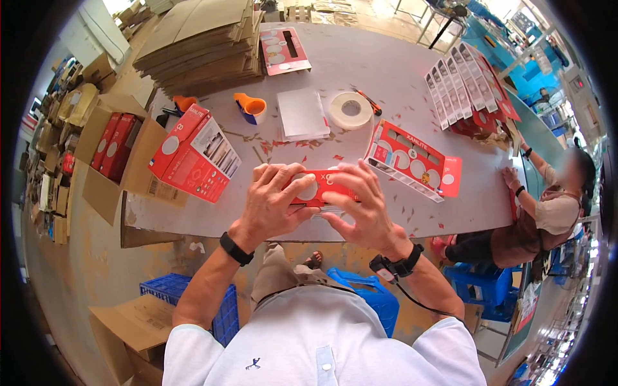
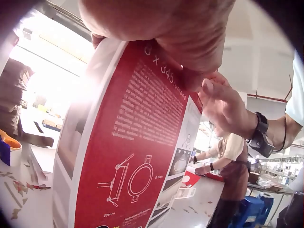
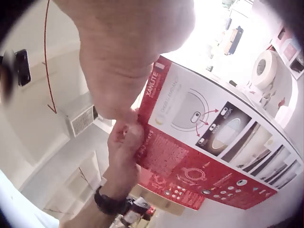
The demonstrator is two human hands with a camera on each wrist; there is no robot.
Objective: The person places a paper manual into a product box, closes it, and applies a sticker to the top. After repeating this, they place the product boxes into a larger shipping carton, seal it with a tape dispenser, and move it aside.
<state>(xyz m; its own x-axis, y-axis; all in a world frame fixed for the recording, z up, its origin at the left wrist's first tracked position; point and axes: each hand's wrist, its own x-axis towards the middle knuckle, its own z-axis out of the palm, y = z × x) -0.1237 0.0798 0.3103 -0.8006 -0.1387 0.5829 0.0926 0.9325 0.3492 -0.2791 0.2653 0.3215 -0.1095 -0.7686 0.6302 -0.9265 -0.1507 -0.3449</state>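
Note:
Both hands are at a red-and-white printed carton (image 1: 326, 175) held upright at the table's front edge, its narrow top facing the head camera. My left hand (image 1: 277, 193) grips its left end, fingers over the top and thumb on the near side. Around the right end, my right hand (image 1: 364, 202) has its fingers curved over the top and its thumb at the near edge. In the left wrist view the carton's panel (image 2: 128, 142) shows text and line drawings. The right wrist view shows pictured and red sides (image 3: 190, 156) below the hand. Palms hide part of the top.
Similar cartons stand left (image 1: 193, 154) and right (image 1: 412, 157). Behind are a tape roll (image 1: 351, 110), an orange tape dispenser (image 1: 251, 108), white sheets (image 1: 302, 114) and stacked cardboard (image 1: 199, 48). An open shipping box (image 1: 106, 174) holds cartons at left. Another person (image 1: 541, 199) works at right.

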